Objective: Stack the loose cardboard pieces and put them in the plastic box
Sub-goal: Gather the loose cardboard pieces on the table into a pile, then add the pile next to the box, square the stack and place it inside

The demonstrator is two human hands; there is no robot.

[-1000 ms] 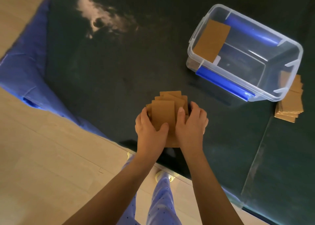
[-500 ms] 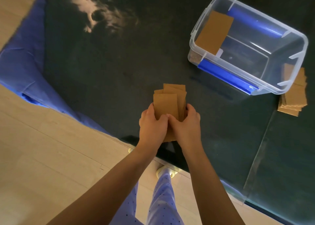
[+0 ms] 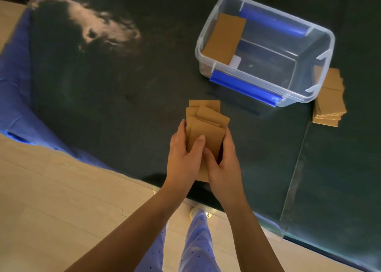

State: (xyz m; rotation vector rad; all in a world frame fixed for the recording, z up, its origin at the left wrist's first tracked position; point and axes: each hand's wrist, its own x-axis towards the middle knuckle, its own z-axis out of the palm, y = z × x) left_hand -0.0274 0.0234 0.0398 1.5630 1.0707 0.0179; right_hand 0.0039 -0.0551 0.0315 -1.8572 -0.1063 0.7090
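The step in hand looks like squaring up – a bundle of cardboard pieces [image 3: 206,125] is gripped between 2 hands but its edges are not yet flush.

At the left, the left hand [image 3: 183,160] is closed round the near-left side of the bundle, thumb laid across the top sheet and fingers wrapped along the left edge. Just beside it, touching, the right hand [image 3: 224,164] clamps the near-right side, its thumb pressing the face of the top sheet and its fingers hidden beneath. The pieces stick out beyond both hands toward the far side, fanned and skewed, with at least 4 offset corners showing.

Further right and farther off, the plastic box [image 3: 266,90] sits on the dark table [image 3: 123,98], open-topped, with 1 cardboard sheet [image 3: 224,38] leaning against its left inner wall. Beyond the box's right end lies another stack of cardboard [image 3: 329,104].

The next move, I judge, calls for tapping the bundle's edges even, then carrying it up and right over the rim – well apart from the hands now.
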